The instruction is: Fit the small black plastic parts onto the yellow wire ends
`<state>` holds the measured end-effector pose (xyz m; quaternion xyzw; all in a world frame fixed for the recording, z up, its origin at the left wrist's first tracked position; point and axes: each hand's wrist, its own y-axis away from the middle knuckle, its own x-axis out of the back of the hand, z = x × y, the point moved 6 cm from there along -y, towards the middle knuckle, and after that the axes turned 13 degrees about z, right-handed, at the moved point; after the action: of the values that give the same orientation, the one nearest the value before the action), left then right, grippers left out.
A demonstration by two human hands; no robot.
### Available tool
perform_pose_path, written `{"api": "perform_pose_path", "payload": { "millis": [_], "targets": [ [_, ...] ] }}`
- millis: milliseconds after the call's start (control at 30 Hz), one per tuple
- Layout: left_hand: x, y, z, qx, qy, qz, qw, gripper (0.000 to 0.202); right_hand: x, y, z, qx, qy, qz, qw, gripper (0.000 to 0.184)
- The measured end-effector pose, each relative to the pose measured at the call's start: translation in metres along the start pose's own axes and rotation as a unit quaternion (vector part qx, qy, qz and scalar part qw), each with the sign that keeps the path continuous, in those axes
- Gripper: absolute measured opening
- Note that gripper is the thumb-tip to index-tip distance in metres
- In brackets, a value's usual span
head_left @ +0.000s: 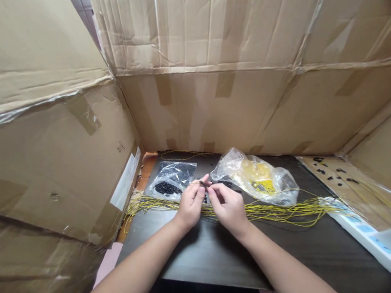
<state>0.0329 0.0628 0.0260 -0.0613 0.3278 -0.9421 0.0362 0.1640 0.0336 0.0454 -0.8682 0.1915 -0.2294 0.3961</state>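
Observation:
My left hand [191, 205] and my right hand [228, 206] meet above the middle of the dark table, fingertips pinched close together. Between them is a small black part [203, 183], too small to name; both hands seem to grip it. Just beneath runs a long bundle of thin yellow wires [276, 212], stretched left to right across the table. Behind my left hand lies a clear plastic bag [166, 185] of small black pieces. Beyond my right hand, another clear bag [262, 181] holds small yellow pieces.
A white power strip [363, 230] runs along the table's right side. Several small black parts [337, 170] lie on cardboard at the right. Tall cardboard walls [212, 108] enclose the back and both sides. A loose yellow wire [183, 158] curls at the back edge.

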Motion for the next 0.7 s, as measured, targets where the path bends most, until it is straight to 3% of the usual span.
{"api": "perform_pose_path", "payload": {
  "millis": [167, 267, 400, 567, 700],
  "targets": [
    [0.007, -0.004, 0.0, 0.018, 0.014, 0.036, 0.999, 0.028, -0.012, 0.009, 0.001, 0.009, 0.031, -0.066, 0.997, 0.02],
    [0.013, -0.006, -0.009, 0.091, 0.046, 0.079, 0.992, 0.033, -0.017, 0.01, 0.0, 0.027, 0.079, -0.128, 0.988, 0.021],
    [0.028, -0.013, -0.032, 0.199, 0.111, 0.177, 0.957, 0.042, -0.016, 0.012, -0.002, 0.07, 0.18, -0.243, 0.951, 0.02],
    [0.046, -0.021, -0.057, 0.262, 0.179, 0.273, 0.908, 0.05, 0.014, 0.011, -0.003, 0.118, 0.244, -0.288, 0.919, 0.026],
    [0.052, -0.024, -0.063, 0.275, 0.211, 0.29, 0.892, 0.051, 0.055, 0.004, -0.001, 0.152, 0.266, -0.277, 0.911, 0.03]
  ]
}}
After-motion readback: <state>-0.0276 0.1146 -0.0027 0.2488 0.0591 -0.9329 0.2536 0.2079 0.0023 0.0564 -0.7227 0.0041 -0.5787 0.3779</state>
